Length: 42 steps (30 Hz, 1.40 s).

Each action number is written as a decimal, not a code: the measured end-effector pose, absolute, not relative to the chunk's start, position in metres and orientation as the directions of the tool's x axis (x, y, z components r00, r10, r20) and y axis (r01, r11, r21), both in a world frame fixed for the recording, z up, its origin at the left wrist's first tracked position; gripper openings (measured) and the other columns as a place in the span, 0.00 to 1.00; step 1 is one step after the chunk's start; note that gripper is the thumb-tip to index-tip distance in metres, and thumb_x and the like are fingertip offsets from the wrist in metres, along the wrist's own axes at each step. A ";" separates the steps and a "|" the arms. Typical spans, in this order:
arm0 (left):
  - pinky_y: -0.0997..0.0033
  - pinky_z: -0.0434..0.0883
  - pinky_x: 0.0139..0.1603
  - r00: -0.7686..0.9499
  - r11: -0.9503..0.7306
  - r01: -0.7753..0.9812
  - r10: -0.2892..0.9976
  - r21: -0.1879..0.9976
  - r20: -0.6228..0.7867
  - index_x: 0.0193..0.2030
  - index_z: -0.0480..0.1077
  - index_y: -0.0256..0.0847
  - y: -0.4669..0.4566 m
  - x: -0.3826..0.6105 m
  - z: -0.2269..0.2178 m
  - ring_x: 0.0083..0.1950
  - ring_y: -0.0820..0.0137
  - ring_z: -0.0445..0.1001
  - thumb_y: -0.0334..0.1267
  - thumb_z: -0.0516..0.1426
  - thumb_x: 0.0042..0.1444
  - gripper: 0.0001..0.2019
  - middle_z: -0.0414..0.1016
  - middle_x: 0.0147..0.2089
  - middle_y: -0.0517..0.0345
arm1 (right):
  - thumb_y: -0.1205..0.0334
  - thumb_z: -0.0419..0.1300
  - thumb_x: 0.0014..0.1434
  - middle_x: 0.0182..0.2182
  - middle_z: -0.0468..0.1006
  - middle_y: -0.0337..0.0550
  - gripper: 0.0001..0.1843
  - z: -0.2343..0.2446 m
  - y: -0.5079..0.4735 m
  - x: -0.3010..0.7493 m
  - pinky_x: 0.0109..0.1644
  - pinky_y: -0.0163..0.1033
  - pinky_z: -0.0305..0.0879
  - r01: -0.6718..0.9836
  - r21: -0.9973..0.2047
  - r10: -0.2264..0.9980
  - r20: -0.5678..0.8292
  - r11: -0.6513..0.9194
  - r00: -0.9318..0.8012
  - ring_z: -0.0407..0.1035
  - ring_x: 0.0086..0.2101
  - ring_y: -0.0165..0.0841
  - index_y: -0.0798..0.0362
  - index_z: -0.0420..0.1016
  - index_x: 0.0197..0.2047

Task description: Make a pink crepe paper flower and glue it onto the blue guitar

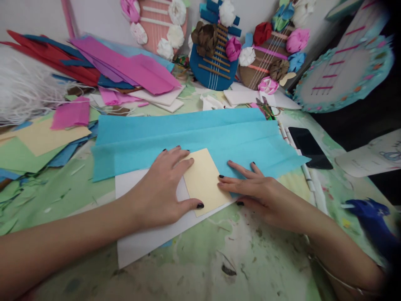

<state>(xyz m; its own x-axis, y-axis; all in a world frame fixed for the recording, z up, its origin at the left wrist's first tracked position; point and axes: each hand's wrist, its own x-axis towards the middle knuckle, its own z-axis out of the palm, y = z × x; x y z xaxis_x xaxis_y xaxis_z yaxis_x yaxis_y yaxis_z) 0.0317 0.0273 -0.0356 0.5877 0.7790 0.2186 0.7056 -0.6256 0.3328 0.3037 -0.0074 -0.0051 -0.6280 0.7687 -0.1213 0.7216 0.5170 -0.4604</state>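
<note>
While both hands lie flat on the table (219,259), a cream card (205,179) sits between them, at the centre of the view. Left hand (163,188): at 9 o'clock of the card, palm down, fingers loosely spread over the card's left edge, thumb tip at its lower corner. Right hand (253,188): at 3 o'clock of the card, palm down, fingers extended, fingertips touching the card's right edge. Neither hand pinches anything. Card overlaps a blue tissue sheet (194,138), which stretches away at 12 o'clock, and a white sheet (147,242) at 7 o'clock. Black phone (308,146) lies at 2 o'clock of the right hand, apart from it. Pink tissue stack (131,67) at 11 o'clock, far side.
</note>
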 end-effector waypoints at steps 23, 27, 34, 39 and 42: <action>0.42 0.70 0.53 0.747 -0.823 0.568 0.528 0.027 0.403 0.54 0.70 0.22 -0.009 0.043 -0.036 0.58 0.40 0.69 0.60 0.49 0.59 0.36 0.71 0.56 0.27 | 0.68 0.55 0.63 0.60 0.69 0.46 0.24 -0.008 -0.008 0.297 0.68 0.57 0.51 0.654 -0.395 0.726 0.048 0.644 -0.686 0.53 0.64 0.41 0.47 0.66 0.62; 0.48 0.67 0.58 0.769 -0.843 0.538 0.498 0.017 0.400 0.55 0.69 0.22 -0.010 0.042 -0.038 0.60 0.43 0.68 0.51 0.51 0.62 0.29 0.71 0.57 0.28 | 0.68 0.54 0.64 0.60 0.69 0.48 0.22 -0.009 -0.008 0.296 0.67 0.58 0.53 0.657 -0.374 0.726 0.070 0.655 -0.684 0.54 0.64 0.42 0.48 0.69 0.60; 0.54 0.66 0.60 0.773 -0.861 0.508 0.454 -0.003 0.443 0.53 0.69 0.21 -0.008 0.044 -0.040 0.60 0.48 0.69 0.47 0.51 0.63 0.25 0.72 0.56 0.30 | 0.68 0.55 0.64 0.59 0.70 0.49 0.21 -0.009 -0.008 0.295 0.66 0.59 0.54 0.650 -0.365 0.721 0.093 0.666 -0.687 0.56 0.63 0.43 0.48 0.70 0.59; 0.55 0.67 0.60 0.781 -0.868 0.496 0.442 -0.010 0.442 0.54 0.68 0.22 -0.007 0.043 -0.041 0.60 0.49 0.69 0.46 0.52 0.63 0.25 0.71 0.57 0.30 | 0.69 0.54 0.64 0.60 0.69 0.50 0.22 -0.011 -0.009 0.295 0.66 0.58 0.55 0.664 -0.354 0.732 0.099 0.659 -0.674 0.56 0.63 0.42 0.51 0.68 0.60; 0.56 0.67 0.61 0.789 -0.877 0.481 0.427 -0.012 0.441 0.54 0.68 0.22 -0.007 0.043 -0.042 0.61 0.51 0.69 0.45 0.52 0.63 0.24 0.71 0.57 0.32 | 0.70 0.54 0.63 0.60 0.69 0.50 0.23 -0.014 -0.009 0.296 0.66 0.58 0.54 0.666 -0.355 0.738 0.119 0.656 -0.664 0.57 0.63 0.42 0.51 0.67 0.61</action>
